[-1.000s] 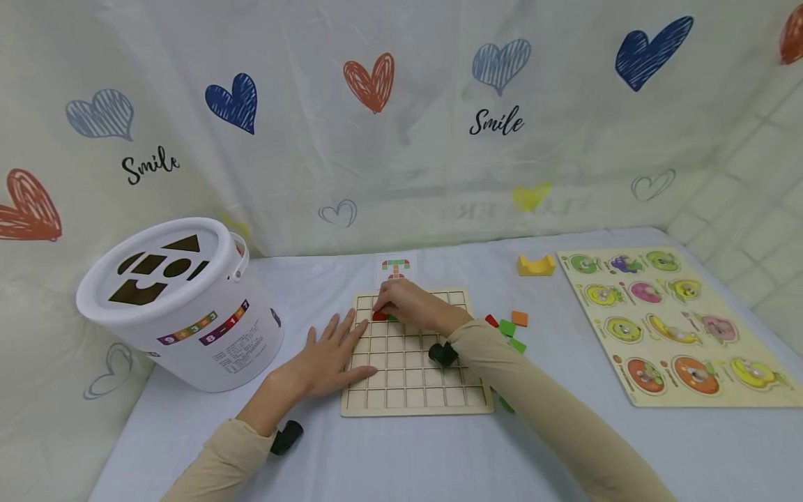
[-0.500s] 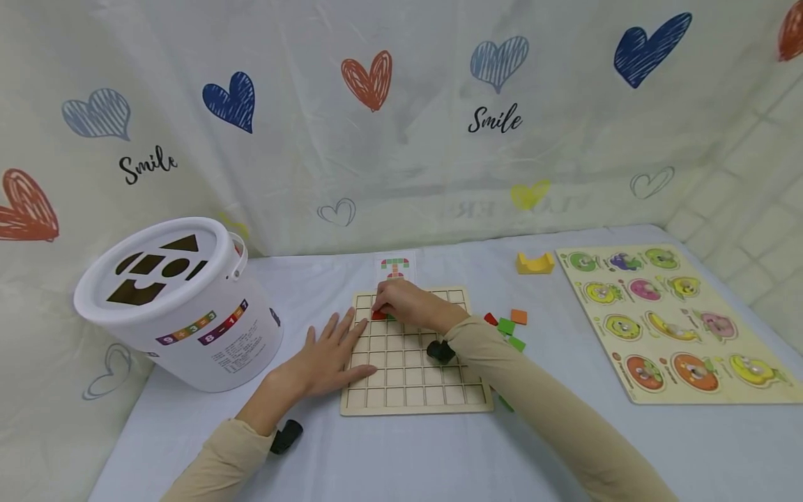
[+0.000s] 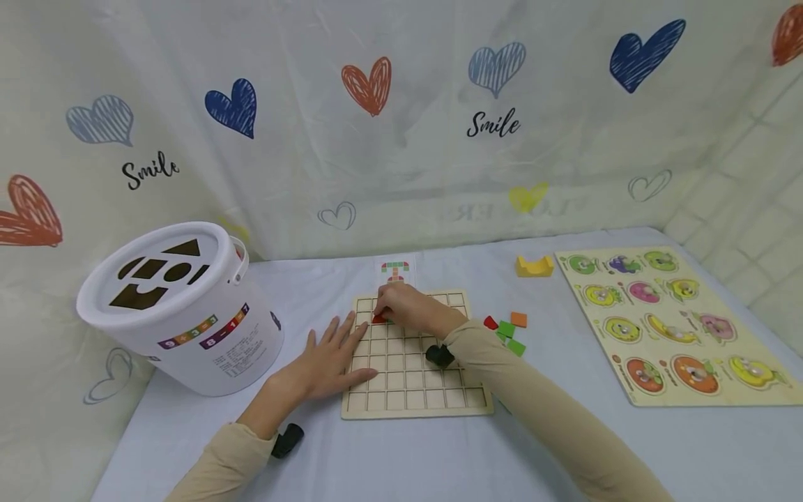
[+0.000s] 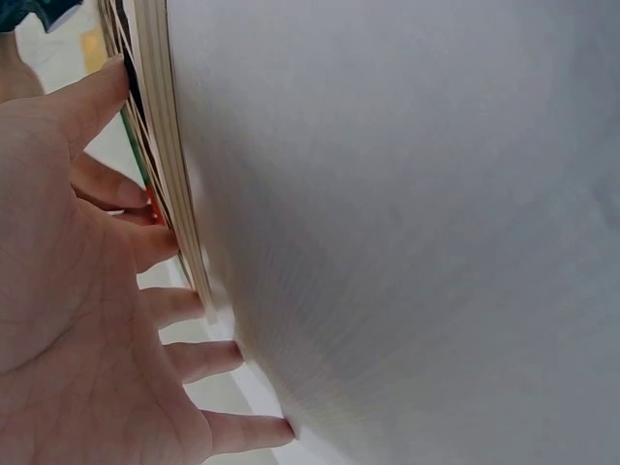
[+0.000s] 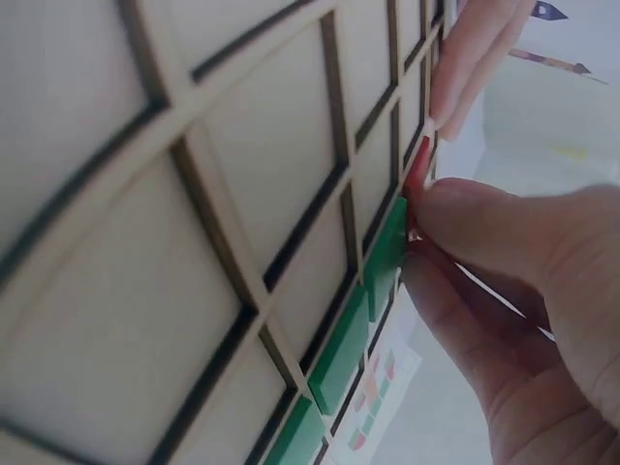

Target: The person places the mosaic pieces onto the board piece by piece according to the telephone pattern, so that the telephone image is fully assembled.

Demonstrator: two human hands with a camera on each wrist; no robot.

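My right hand (image 3: pixel 410 308) pinches a small red tile (image 5: pixel 418 170) between thumb and fingers, at the far left part of a wooden grid board (image 3: pixel 401 380). In the right wrist view the tile stands tilted beside a row of green tiles (image 5: pixel 339 351) set in the board's cells. The left hand (image 3: pixel 327 359) lies with fingers spread at the board's left edge. In the left wrist view its thumb and some fingertips (image 4: pixel 160 247) touch the board's side, while the others reach down to the white cloth.
Behind the board lies a pattern card (image 3: pixel 404 267). Loose green tiles (image 3: pixel 516 347), an orange tile (image 3: pixel 518 319) and a red one (image 3: pixel 491 323) lie right of it. A white bucket (image 3: pixel 182 328) stands left, a fruit puzzle board (image 3: pixel 633 355) right, a yellow block (image 3: pixel 534 267) behind.
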